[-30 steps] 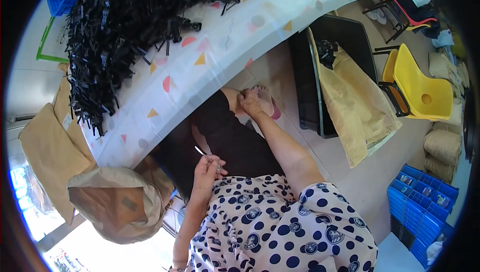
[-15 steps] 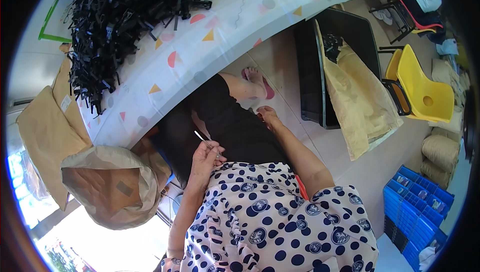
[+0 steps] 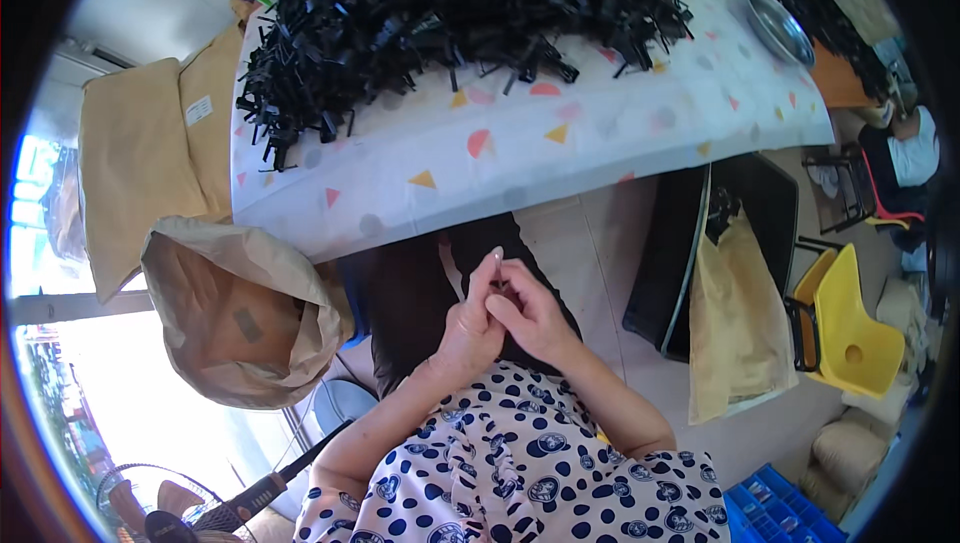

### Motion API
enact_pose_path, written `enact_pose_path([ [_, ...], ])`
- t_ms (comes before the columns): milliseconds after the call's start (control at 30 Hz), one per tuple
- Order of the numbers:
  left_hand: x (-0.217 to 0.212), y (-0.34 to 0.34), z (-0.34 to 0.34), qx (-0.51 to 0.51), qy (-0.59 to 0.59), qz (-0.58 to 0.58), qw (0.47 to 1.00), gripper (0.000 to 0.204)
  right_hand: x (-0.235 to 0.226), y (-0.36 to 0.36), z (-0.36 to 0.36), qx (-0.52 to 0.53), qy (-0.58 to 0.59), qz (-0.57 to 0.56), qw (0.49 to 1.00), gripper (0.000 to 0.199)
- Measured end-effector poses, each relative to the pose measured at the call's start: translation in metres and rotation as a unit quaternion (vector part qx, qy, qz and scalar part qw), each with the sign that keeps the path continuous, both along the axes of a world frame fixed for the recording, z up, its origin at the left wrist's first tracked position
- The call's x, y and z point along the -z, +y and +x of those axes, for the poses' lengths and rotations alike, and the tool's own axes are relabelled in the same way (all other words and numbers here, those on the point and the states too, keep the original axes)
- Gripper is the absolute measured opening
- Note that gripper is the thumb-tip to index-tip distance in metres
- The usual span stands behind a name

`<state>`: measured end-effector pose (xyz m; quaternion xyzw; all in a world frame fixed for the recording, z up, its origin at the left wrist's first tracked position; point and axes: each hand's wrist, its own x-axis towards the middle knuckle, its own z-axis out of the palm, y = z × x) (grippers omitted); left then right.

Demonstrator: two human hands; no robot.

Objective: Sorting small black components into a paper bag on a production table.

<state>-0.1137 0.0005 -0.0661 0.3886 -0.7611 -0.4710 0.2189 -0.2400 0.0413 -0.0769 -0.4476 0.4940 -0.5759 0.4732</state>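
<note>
Pinching a small thin piece (image 3: 497,261) between both hands, left hand (image 3: 470,323) and right hand (image 3: 535,313) fingers closed together at frame center below the bench (image 3: 520,153); keeping the grip close should steady it.

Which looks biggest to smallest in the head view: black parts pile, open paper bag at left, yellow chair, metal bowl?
1. Pile of black parts, the largest by far.
2. Open paper bag.
3. Yellow chair.
4. Metal bowl, the smallest.
The fisheye shrinks things near the rim, so chair and bowl may look smaller than they are.
</note>
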Motion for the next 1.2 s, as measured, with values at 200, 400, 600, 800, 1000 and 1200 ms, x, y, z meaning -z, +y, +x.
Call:
enact_pose_path([
  [200, 0.001, -0.002, 0.019, -0.042, 0.047, -0.002, 0.998, 0.071, -0.001, -0.022, 0.014, -0.031, 0.035, -0.035, 0.998, 0.016],
  [400, 0.001, -0.005, 0.035, -0.092, 0.071, 0.103, 0.988, 0.064, -0.038, -0.112, -0.076, 0.194, 0.297, -0.134, 0.925, 0.011],
  [600, 0.017, 0.013, 0.057, -0.05, 0.003, 0.138, 0.989, 0.051, -0.027, -0.182, -0.118, 0.095, 0.598, -0.139, 0.783, 0.013],
  [800, 0.023, 0.021, 0.081, -0.039, -0.03, 0.136, 0.989, 0.038, -0.028, -0.185, -0.117, 0.027, 0.711, -0.137, 0.689, 0.011],
  [1000, 0.017, -0.001, 0.068, -0.034, -0.016, 0.112, 0.993, 0.031, -0.038, -0.177, -0.096, 0.142, 0.426, -0.09, 0.889, 0.018],
  [1200, -0.026, -0.049, 0.049, -0.169, 0.049, -0.043, 0.983, 0.046, -0.044, -0.165, -0.047, 0.003, -0.283, 0.034, 0.958, 0.022],
])
